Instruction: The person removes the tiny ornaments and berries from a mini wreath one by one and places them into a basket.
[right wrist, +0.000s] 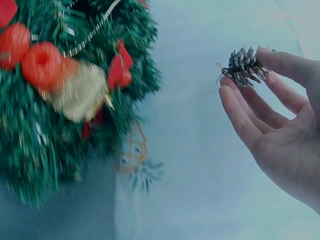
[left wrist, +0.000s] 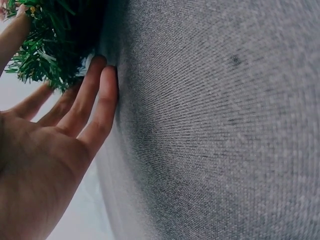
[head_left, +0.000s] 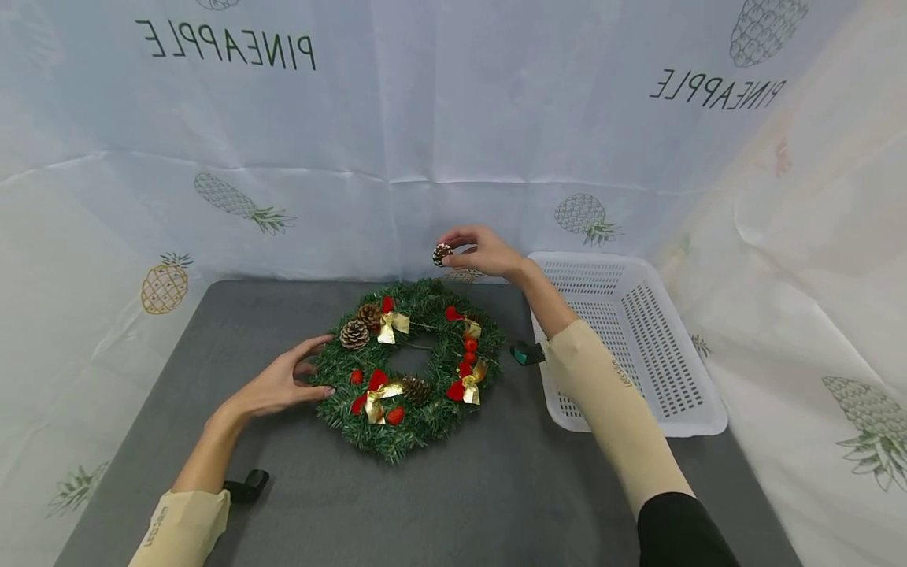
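A green wreath (head_left: 425, 298) lies on the grey table, trimmed with pine cones (head_left: 354, 334), red berries (head_left: 471, 345) and gold-and-red bows (head_left: 383, 395). My left hand (head_left: 292, 378) grips its left edge between thumb and fingers; in the left wrist view the lower fingertips (left wrist: 106, 75) reach down at the tabletop beside the greenery. Above the far side of the wreath, my right hand (head_left: 482, 250) pinches a small pine cone (head_left: 442, 253) with whitish scale tips. A thin gold wire loop shows on the end of this pine cone (right wrist: 245, 67) in the right wrist view.
To the right stands a white perforated plastic basket (head_left: 638, 346), partly behind the right forearm. Pineapple-printed cloth (head_left: 425, 126) hangs behind the table and at both sides. Dark wrist straps (head_left: 246, 487) stick out by both sleeves. The grey tabletop (head_left: 397, 512) extends in front.
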Motion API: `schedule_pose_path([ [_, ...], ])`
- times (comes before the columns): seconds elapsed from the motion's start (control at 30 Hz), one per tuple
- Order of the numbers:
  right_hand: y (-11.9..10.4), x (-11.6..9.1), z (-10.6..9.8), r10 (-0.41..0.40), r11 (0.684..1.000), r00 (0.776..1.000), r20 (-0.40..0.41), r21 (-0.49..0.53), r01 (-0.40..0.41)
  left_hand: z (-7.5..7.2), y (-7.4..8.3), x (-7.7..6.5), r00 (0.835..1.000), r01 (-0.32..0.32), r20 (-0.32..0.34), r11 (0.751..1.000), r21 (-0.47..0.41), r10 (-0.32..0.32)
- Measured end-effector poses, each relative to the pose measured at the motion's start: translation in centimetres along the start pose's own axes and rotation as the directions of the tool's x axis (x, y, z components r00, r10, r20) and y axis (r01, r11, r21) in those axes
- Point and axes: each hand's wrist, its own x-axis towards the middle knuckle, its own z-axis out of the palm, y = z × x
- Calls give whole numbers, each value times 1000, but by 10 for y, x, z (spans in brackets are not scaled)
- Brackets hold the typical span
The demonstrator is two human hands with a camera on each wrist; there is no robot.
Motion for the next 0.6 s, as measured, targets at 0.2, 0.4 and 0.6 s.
schedule_pose_path([
  [0.2, 5, -21, -22, -4, 999, 1000, -18, -42, 4, 1, 1, -1, 1000, 5, -5, 1000, -5, -5],
  [0.4, 16, -41, -38, 2, 998, 999, -45, -56, -4, 3, 1, -3, 1000, 2, -8, 1000, -4, -2],
  [0.6, 24, -63, -54, 32, 997, 995, -97, -69, -39, 4, 0, -2, 1000, -3, -9, 1000, -4, 3],
])
